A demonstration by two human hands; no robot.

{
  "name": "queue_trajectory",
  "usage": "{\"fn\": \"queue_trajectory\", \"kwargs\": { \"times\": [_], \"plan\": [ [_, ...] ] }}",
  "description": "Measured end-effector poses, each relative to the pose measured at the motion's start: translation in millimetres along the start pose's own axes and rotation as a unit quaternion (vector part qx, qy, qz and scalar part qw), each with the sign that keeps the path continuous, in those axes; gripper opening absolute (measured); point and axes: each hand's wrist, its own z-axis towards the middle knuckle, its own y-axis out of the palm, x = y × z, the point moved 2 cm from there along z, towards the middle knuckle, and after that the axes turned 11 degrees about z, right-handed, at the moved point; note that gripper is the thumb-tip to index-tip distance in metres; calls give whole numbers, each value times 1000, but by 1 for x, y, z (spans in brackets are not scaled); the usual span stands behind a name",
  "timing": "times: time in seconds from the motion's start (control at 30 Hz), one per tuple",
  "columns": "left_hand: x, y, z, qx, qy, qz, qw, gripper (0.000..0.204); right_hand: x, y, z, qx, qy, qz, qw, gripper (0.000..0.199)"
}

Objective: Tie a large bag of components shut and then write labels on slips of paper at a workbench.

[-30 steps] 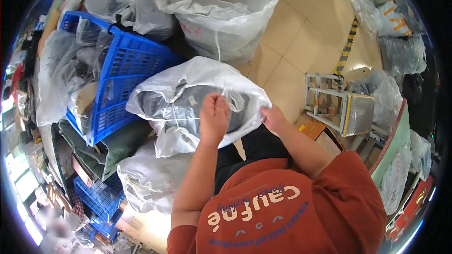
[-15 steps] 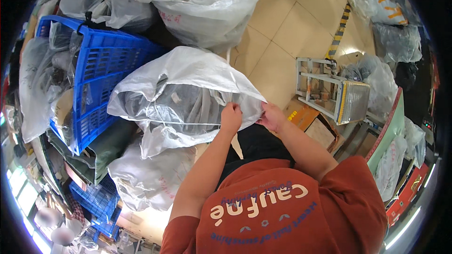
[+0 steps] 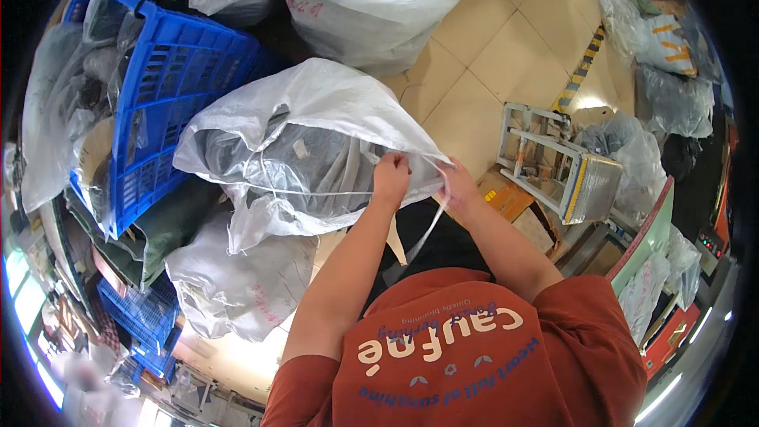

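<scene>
A large white woven sack (image 3: pixel 316 83) lies in front of me with its mouth gaping. Inside it are grey items (image 3: pixel 332 162) wrapped in clear plastic. A thin white cord (image 3: pixel 316 192) crosses the mouth. At the right end of the opening, my left hand (image 3: pixel 393 179) is closed with curled fingers; what they pinch is hidden. Just to its right, my right hand (image 3: pixel 461 187) grips the sack's corner at the rim. A white strip (image 3: pixel 428 232) hangs from under the right hand toward my lap.
Left of the sack stands a blue plastic crate (image 3: pixel 166 99) with bagged items. Another full white sack (image 3: pixel 371 20) is beyond, and one more (image 3: pixel 237 277) lies near left. To the right are a grey metal step frame (image 3: pixel 545 150), a cardboard box (image 3: pixel 510 194) and clear plastic bags (image 3: pixel 672 99).
The view has shifted slightly. Both hands stay at the sack's right corner, and a white strip now hangs below my right hand.
</scene>
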Motion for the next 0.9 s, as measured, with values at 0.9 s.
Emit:
{"fn": "queue_trajectory", "kwargs": {
  "times": [0.9],
  "plan": [
    [-27, 12, -9, -62, 71, 49, 994, 17, 6, 10, 9, -89, 48, 5, 995, 29]
  ]
}}
